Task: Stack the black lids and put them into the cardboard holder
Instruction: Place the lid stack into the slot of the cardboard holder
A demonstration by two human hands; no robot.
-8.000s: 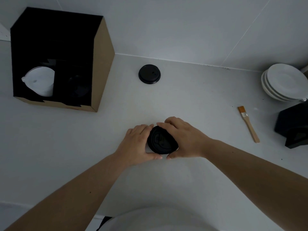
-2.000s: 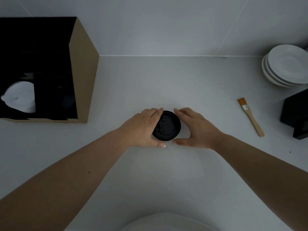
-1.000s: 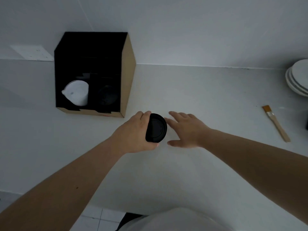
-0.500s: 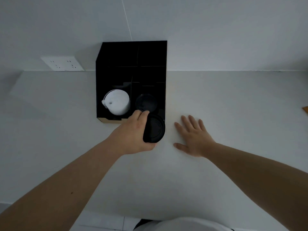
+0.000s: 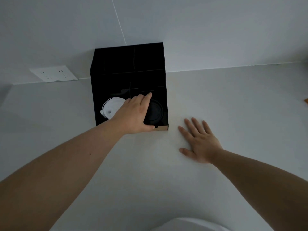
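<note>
White counter (image 5: 216, 100) runs wide and bare to the right of the holder and across all the near ground between the two forearms, so there is plenty of open room there. At the far edge the counter meets a white wall, and a white socket plate (image 5: 54, 74) sits on the wall to the left.

Against that far wall stands the cardboard holder (image 5: 162, 128), black inside, with a strip of brown card showing at its near right corner. Thin dividers split it into compartments. The near left compartment holds white lids (image 5: 110, 108). The near right compartment holds the black lids (image 5: 155, 112), which the left hand (image 5: 133, 115) grips at their left edge, fingers curled over the far side and thumb at the near rim of the holder. How deep the stack sits in the dark compartment I cannot tell.

Just right of the holder's near corner, the right hand (image 5: 199, 141) lies flat on the counter, fingers spread, touching nothing else.
</note>
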